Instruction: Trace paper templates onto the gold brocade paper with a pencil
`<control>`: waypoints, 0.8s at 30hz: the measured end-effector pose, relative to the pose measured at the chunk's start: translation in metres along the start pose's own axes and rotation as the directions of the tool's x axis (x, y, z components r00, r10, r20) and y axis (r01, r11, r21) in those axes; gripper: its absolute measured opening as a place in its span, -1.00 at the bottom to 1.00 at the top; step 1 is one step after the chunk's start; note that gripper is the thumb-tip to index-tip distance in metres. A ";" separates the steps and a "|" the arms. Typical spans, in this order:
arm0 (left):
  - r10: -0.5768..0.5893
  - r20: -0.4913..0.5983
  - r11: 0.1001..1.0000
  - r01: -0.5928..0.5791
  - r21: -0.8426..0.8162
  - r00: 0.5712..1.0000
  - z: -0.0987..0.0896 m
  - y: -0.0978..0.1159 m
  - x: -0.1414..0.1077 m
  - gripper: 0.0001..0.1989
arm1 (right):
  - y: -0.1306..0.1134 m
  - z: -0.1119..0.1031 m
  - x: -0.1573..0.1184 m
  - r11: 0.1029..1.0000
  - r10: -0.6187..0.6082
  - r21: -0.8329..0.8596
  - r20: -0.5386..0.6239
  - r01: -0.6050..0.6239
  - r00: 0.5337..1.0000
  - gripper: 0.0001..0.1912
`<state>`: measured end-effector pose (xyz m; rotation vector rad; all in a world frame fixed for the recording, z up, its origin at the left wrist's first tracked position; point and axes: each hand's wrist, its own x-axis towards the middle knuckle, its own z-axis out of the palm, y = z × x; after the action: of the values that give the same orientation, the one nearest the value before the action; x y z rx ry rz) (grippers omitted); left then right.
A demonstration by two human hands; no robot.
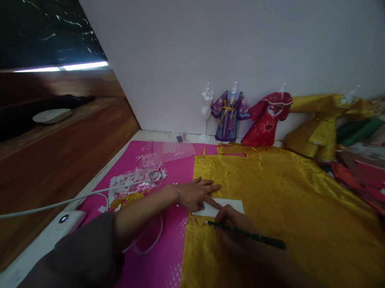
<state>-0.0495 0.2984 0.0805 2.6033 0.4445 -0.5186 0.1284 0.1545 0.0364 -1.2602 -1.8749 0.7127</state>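
Gold patterned fabric (pixel 283 196) lies flat over the right part of a pink mat (pixel 163 267). On the fabric, near its left edge, rests a white rectangular card (pixel 237 205). My left hand (pixel 198 195) presses on the card with its fingers spread, the index finger pointing right along it. My right hand (pixel 231 223) is closed around a dark green pencil (pixel 255 236), its pale tip pointing left just below the card's lower edge. Whether the tip touches the fabric I cannot tell.
Behind the fabric stand a bare white mini mannequin (pixel 206 110) and doll-size garments: a purple robe (pixel 230 116), a red dress (pixel 267 120) and a gold outfit (pixel 322 125). Left are white scraps (pixel 129 181), a white cable (pixel 63 201) and a white power strip (pixel 50 239).
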 end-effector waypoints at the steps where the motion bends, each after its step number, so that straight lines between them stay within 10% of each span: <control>1: -0.002 0.005 1.000 0.002 0.002 1.000 0.000 0.000 0.000 -0.30 | -0.001 0.007 0.002 1.000 0.006 -0.004 0.007 -0.006 1.000 -0.85; 24: 0.034 -0.016 0.998 -0.033 0.044 0.999 0.003 -0.002 0.001 -0.32 | 0.019 0.044 0.020 0.999 -0.005 -0.034 0.101 0.009 0.995 -0.90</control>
<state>-0.0507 0.2988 0.0768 2.6542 0.3986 -0.5015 0.0968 0.1784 0.0025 -1.2593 -1.9794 0.7561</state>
